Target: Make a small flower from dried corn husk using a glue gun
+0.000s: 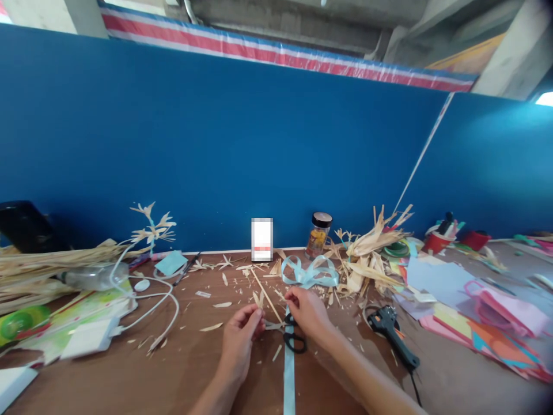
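My left hand [244, 329] pinches a small pale piece of dried corn husk [258, 298] that stands up from the fingertips. The fingers of my right hand [307, 311] are pressed together; a pale sliver shows by their tips, but I cannot tell whether they hold it. Between the hands lie black-handled scissors [296, 342], blades pointing left, partly over a light blue ribbon [289, 380] that runs to the near edge. A thin pale stick [266, 295] lies just beyond them. Farther back is a looped blue ribbon bow [310, 273].
Husk scraps litter the brown table. A glue gun [393, 336] lies right, near coloured paper [440, 282] and a pink mask [507, 308]. A jar [318, 235] and a husk bundle [371, 256] stand behind. Left are a husk flower [152, 230], white cable [175, 305] and plastic bottle [97, 276].
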`<move>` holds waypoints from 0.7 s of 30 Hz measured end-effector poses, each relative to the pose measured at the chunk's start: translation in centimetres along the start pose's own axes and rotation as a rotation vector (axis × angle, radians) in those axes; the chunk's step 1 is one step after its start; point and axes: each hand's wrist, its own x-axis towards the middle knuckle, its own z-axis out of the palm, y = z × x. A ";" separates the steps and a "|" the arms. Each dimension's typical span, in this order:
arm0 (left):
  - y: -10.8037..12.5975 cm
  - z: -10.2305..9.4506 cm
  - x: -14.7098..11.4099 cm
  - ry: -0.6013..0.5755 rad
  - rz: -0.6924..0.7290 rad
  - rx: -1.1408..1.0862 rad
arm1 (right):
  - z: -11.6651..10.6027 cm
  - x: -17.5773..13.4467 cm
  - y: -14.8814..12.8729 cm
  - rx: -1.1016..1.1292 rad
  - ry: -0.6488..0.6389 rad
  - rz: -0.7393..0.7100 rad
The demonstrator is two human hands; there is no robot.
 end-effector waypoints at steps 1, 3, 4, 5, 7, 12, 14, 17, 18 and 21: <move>-0.1 -0.1 0.0 0.002 0.005 0.015 | 0.2 0.0 -0.2 -0.012 -0.006 -0.008; -0.2 -0.2 0.1 0.005 0.005 0.046 | 0.6 0.0 -0.7 -0.034 -0.015 -0.024; -0.3 -0.2 0.1 0.004 0.003 0.057 | 0.7 0.0 -0.8 -0.043 -0.019 -0.034; -0.3 -0.3 0.1 0.003 0.001 0.065 | 0.7 0.0 -1.0 -0.050 -0.022 -0.044; -0.4 -0.3 0.1 0.007 0.001 0.075 | 0.5 0.0 -1.2 -0.057 -0.030 -0.071; -0.2 -0.1 0.1 0.003 0.001 0.089 | -1.6 -1.1 -1.0 -0.073 -0.052 -0.117; -0.2 -0.1 0.1 -0.010 0.003 0.104 | -2.5 -2.0 -0.6 -0.085 -0.070 -0.122; -0.3 -0.1 0.0 -0.023 0.015 0.137 | -3.4 -3.6 0.1 -0.103 -0.116 -0.134; -0.4 -0.1 0.0 -0.021 0.018 0.148 | -3.6 -4.0 0.2 -0.108 -0.130 -0.133; -0.5 -0.2 0.0 -0.004 0.016 0.163 | -3.3 -4.8 0.3 -0.138 -0.149 -0.115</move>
